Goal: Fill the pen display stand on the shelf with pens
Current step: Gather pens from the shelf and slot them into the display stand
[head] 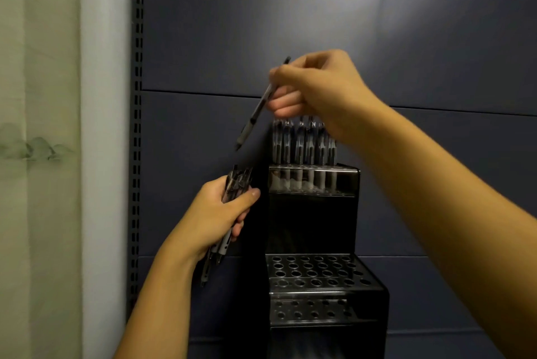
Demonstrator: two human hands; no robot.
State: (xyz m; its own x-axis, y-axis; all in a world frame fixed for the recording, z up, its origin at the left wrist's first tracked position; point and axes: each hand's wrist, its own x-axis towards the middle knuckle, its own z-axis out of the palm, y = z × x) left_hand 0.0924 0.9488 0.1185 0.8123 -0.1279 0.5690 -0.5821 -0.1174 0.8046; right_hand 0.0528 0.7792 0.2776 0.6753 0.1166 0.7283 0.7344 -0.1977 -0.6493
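Note:
A black tiered pen display stand point(312, 225) stands against a blue-grey shelf back panel. Its top tier holds a row of several upright pens point(303, 143). The lower tier point(316, 274) shows many open holes with no pens in them. My right hand point(316, 88) pinches a single dark pen point(255, 110), tilted with its tip pointing down and left, just above and left of the top row. My left hand point(220, 213) grips a bundle of several pens point(236, 181) to the left of the stand.
A slotted metal shelf upright point(138, 126) runs vertically at the left of the panel. Left of it hang a white strip and a pale green curtain point(37, 140). The back panel point(406, 39) stretches behind and right of the stand.

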